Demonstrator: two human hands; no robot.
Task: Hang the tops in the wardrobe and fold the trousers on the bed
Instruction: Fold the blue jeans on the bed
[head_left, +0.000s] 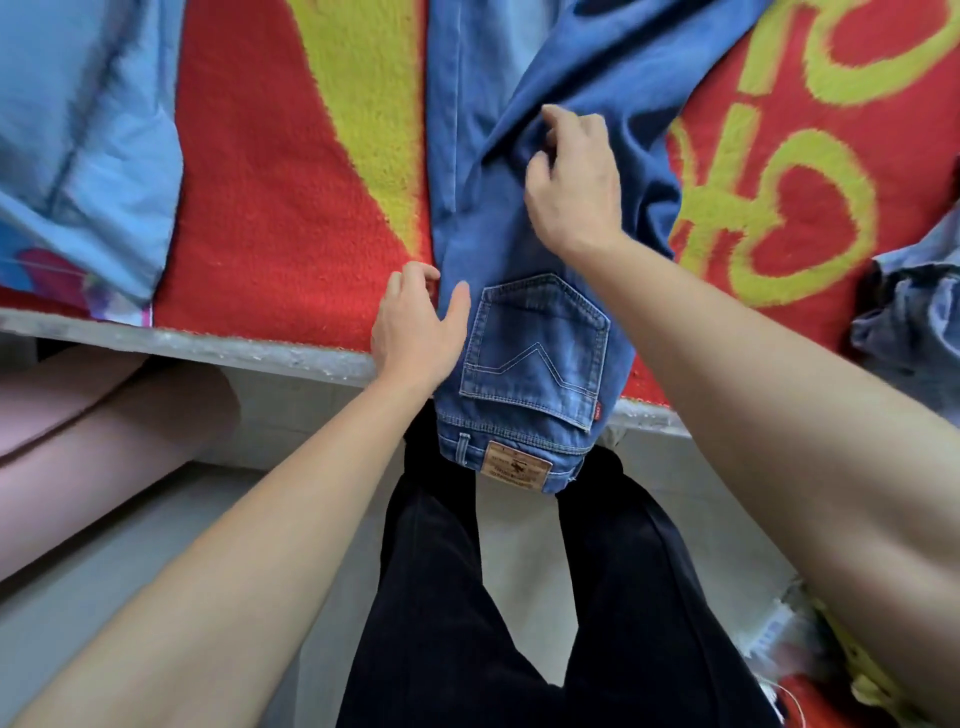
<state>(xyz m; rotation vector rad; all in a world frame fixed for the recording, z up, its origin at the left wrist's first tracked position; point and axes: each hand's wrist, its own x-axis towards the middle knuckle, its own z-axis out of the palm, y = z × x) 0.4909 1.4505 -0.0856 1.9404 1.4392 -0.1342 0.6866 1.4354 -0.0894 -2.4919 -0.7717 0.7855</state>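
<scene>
Light-blue fabric (78, 145) is seen at the bed's left edge, its kind not told. By the near edge the left hand (415, 325), open, is laid against the side of the jeans (519, 322); the right hand (571, 182), fingers loosely curled, is pressed on the legs. Doubled leg on leg, waistband overhanging the near edge, the blue denim is judged half folded. More denim (914, 322) is heaped at the right edge, unfolded.

Person, head-camera view. Left hand (415, 322): bare, no rings or watch visible. Right hand (574, 182): bare, same. Both forearms uncovered, no sleeves in view. Legs: black trousers (613, 597), loose cut, fine vertical ribbing like corduroy.
</scene>
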